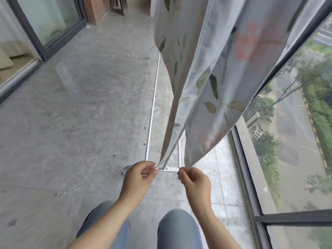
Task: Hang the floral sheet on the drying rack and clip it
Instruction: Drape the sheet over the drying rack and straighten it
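Head view, looking down: a person is crouching on a balcony, with the sheet [215,78] hanging from above in two layers and its top out of sight. The left hand [140,175] is pinching one lower corner of the sheet between thumb and curled fingers. The right hand [195,182] is curling the same way and seems to be pinching the other layer's hem, just beside the first. Both hands are hovering low over the white foot of the rack [152,105], whose long base bar is running away across the floor [80,123]. No clips are showing.

Risks, as a guess: a hard downward tug is likely to be dragging the sheet off its unseen top rail, or pulling one layer longer than the other. The hems are hanging very close to the floor, so slack may be letting them brush the tiles and pick up dirt. The rack is looking light, so pulling sideways may be tipping it. Unclipped cloth may be billowing and sliding.

Room: wide bare floor is lying to the left, reaching a glass door [45,18]. On the right the window [287,141] is standing near the sheet, leaving little space there. The knees [177,229] are sitting right under the forearms, limiting how far the hands can be drawing back
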### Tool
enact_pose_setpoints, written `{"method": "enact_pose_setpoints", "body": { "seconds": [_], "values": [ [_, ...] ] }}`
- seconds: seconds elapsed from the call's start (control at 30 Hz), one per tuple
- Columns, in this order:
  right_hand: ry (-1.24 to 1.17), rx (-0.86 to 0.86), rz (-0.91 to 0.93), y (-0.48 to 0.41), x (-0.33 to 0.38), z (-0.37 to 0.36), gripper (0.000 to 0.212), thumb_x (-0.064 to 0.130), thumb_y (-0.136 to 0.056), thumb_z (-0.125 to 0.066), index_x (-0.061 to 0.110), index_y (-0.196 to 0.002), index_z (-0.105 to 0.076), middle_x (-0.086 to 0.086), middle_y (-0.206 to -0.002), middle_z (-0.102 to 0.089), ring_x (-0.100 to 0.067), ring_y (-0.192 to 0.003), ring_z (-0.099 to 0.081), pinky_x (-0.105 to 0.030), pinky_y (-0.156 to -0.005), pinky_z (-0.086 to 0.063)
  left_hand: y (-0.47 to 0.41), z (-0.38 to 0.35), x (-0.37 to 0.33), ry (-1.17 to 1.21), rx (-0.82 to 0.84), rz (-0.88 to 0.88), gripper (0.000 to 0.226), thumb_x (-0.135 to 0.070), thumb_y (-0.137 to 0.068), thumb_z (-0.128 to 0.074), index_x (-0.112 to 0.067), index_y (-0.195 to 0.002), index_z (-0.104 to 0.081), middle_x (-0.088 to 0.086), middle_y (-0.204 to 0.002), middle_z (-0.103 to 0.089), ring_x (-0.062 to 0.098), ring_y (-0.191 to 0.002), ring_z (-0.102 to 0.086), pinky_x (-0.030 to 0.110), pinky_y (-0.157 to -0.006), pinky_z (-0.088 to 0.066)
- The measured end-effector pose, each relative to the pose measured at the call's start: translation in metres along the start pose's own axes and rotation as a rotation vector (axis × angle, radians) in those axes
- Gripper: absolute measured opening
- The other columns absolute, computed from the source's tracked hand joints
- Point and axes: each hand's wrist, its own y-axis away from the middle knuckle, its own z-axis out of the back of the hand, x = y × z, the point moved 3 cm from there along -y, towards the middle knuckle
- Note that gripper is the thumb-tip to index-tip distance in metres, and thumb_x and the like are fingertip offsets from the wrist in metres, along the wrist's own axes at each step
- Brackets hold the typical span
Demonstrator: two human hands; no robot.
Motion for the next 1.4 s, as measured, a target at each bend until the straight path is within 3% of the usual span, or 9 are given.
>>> {"method": "enact_pose_setpoints", "body": {
  "seconds": [0.13, 0.4, 0.7, 0.9, 1.13, 1.27, 1.4],
  "values": [
    [0.004, 0.013, -0.029, 0.019, 0.054, 0.013, 0.011, 0.012, -0.087, -0.066, 0.018, -0.080, -0.073, 0.002, -0.072, -0.072, -0.012, -0.072, -0.066, -0.023, -0.067, -0.053, 0.007, 0.017, -0.053, -0.029, 0.019, 0.032, 0.012, -0.012, -0.084, -0.071, -0.018, -0.095, -0.071, -0.006, -0.087, -0.071, -0.003, -0.077, -0.063, 0.005, -0.063, -0.045],
    [0.008, 0.015, -0.071, 0.058, 0.144, 0.050, 0.011, 0.013, -0.087, -0.066, 0.017, -0.079, -0.073, 0.001, -0.070, -0.071, -0.011, -0.069, -0.065, -0.022, -0.067, -0.052, 0.037, 0.039, -0.156, -0.064, 0.060, 0.059, 0.010, -0.018, -0.085, -0.070, -0.020, -0.095, -0.070, -0.010, -0.090, -0.070, 0.005, -0.083, -0.064, 0.005, -0.065, -0.043],
    [-0.011, 0.040, -0.022, 0.114, 0.316, 0.110, 0.012, 0.015, -0.088, -0.065, 0.020, -0.080, -0.073, 0.003, -0.072, -0.072, -0.009, -0.071, -0.067, -0.023, -0.069, -0.053, 0.093, 0.099, -0.324, -0.057, 0.035, 0.039, 0.010, -0.016, -0.084, -0.070, -0.020, -0.093, -0.071, -0.010, -0.088, -0.071, 0.001, -0.081, -0.064, 0.004, -0.066, -0.044],
    [-0.022, 0.033, 0.083, 0.144, 0.407, 0.146, 0.010, 0.015, -0.088, -0.066, 0.018, -0.081, -0.073, -0.002, -0.073, -0.072, -0.016, -0.072, -0.068, -0.031, -0.069, -0.055, 0.126, 0.130, -0.413, -0.021, -0.002, -0.010, 0.011, -0.016, -0.084, -0.070, -0.026, -0.088, -0.069, -0.013, -0.085, -0.071, -0.001, -0.078, -0.064, 0.017, -0.071, -0.052],
    [-0.041, 0.027, 0.247, 0.162, 0.473, 0.174, 0.011, 0.016, -0.088, -0.066, 0.018, -0.081, -0.073, 0.002, -0.074, -0.072, -0.011, -0.074, -0.068, -0.033, -0.073, -0.056, 0.151, 0.150, -0.484, -0.006, -0.057, -0.151, 0.010, -0.015, -0.085, -0.069, -0.025, -0.088, -0.069, -0.011, -0.086, -0.071, 0.001, -0.079, -0.064, 0.008, -0.068, -0.046],
    [-0.083, 0.020, 0.360, 0.167, 0.517, 0.188, 0.011, 0.016, -0.089, -0.065, 0.018, -0.082, -0.073, 0.000, -0.075, -0.073, -0.014, -0.075, -0.070, -0.039, -0.076, -0.057, 0.155, 0.164, -0.521, 0.007, -0.082, -0.251, 0.016, -0.015, -0.085, -0.069, -0.030, -0.085, -0.067, -0.011, -0.085, -0.071, 0.004, -0.078, -0.065, 0.010, -0.067, -0.047],
    [-0.126, 0.025, 0.482, 0.170, 0.565, 0.197, 0.012, 0.016, -0.091, -0.064, 0.018, -0.084, -0.073, 0.001, -0.078, -0.074, -0.013, -0.079, -0.070, -0.037, -0.078, -0.057, 0.155, 0.179, -0.552, 0.021, -0.126, -0.343, 0.017, -0.014, -0.085, -0.069, -0.031, -0.085, -0.067, -0.011, -0.086, -0.071, 0.000, -0.077, -0.065, 0.008, -0.068, -0.047]
  ]
}}
